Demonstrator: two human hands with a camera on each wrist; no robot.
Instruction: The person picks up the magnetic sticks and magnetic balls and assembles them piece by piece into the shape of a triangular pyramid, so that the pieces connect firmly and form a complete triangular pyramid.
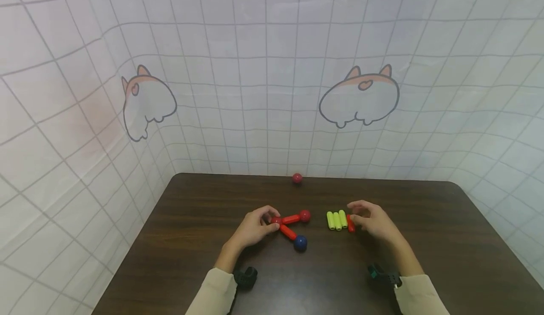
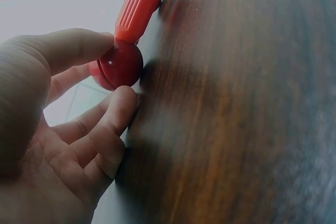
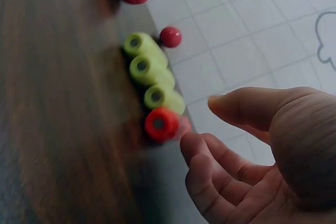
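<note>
My left hand (image 1: 254,226) pinches a red ball (image 2: 122,65) between its thumb and fingers. Two ribbed red rods, one upper (image 1: 291,219) and one lower (image 1: 288,232), fan out from that ball. A second red ball (image 1: 304,216) caps the upper rod, and a dark blue ball (image 1: 300,243) the lower one. Over on the right, my right hand (image 1: 374,219) has its thumb and fingers spread apart, fingertips right beside a loose red rod (image 3: 159,125). That rod lies at the end of a row of several yellow-green rods (image 1: 337,220), whose ends show round dark centres.
A lone red ball (image 1: 297,178) sits by the far edge of the dark wooden table (image 1: 178,268). Behind it hangs a white gridded curtain (image 1: 250,116) with cartoon animal drawings. Dark bands with small devices are worn on both wrists.
</note>
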